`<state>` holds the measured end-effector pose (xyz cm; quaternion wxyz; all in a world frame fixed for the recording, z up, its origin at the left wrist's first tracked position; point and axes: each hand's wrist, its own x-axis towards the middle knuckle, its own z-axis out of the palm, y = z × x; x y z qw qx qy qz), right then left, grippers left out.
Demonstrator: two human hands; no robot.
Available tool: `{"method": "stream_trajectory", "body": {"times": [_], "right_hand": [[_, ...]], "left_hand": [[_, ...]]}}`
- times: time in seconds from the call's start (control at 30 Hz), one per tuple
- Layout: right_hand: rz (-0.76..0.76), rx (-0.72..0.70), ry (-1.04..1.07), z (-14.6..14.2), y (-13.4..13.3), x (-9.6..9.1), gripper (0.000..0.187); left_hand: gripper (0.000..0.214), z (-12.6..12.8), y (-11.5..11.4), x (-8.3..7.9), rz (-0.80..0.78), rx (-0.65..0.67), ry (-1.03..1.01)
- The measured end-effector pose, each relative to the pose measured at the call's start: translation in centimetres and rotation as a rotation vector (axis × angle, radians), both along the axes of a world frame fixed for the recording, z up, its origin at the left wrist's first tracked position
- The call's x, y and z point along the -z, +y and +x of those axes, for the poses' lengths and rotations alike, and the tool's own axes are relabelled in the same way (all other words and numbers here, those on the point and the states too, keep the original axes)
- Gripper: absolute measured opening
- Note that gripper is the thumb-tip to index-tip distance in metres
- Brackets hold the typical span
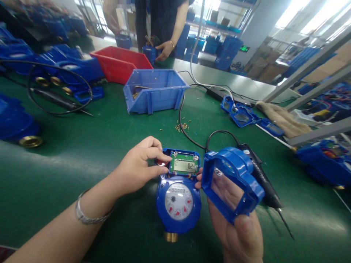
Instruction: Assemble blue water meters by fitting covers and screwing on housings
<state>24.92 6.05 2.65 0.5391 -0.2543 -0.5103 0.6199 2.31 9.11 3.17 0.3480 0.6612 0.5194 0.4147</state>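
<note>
A blue water meter [175, 223] lies on the green tabletop, its round dial facing up and a brass fitting at its near end. Above the dial, its box is uncovered, showing a green circuit board with a lit display [185, 166] that reads about 0.2. My left hand [141, 162] has thumb and forefinger pinched at the board's left edge, beside something red; what lies between the fingertips is hidden. My right hand [238, 233] grips a blue plastic cover [233, 182] with a clear window, tilted, right of the meter. Its fingertips come close to the box's right side.
A black electric screwdriver [261, 179] lies behind the cover. Small brass screws [181, 126] are scattered ahead, near a blue bin [156, 95] and a red bin [117, 62]. More covers [242, 115] lie right; meters [16, 120] stand left. Across the table, a co-worker's hand [164, 50] touches a blue part.
</note>
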Motion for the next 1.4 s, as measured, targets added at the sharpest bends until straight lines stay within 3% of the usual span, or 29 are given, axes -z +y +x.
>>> {"method": "stream_trajectory", "body": {"times": [0.13,0.3,0.57,0.87,1.07,1.23,1.4], "right_hand": [[0.024,-0.002,0.007,-0.1,0.2,-0.1,0.041],[0.027,-0.005,0.008,-0.1,0.3,0.0,0.041],[0.012,-0.007,0.003,-0.3,0.2,0.0,0.042],[-0.002,0.029,0.007,-0.5,0.2,-0.2,0.043],[-0.060,0.042,-0.018,-0.3,0.3,-0.5,0.058],[0.044,0.084,-0.187,1.1,2.3,-2.3,0.044],[0.348,0.066,-0.720,0.7,5.4,-4.8,0.055]], "left_hand": [[0.016,-0.3,-0.1,0.4,0.056,0.064,0.052],[0.018,-0.3,-0.2,0.5,0.051,0.050,0.065],[0.007,0.4,0.5,-1.0,-0.018,0.035,0.111],[0.015,-0.2,0.1,-0.4,0.180,0.141,0.189],[0.009,-0.2,0.3,-0.2,0.157,0.105,0.150],[0.010,0.2,0.1,-0.1,0.134,0.056,0.128],[0.013,1.1,-0.5,0.2,0.000,-0.077,0.069]]}}
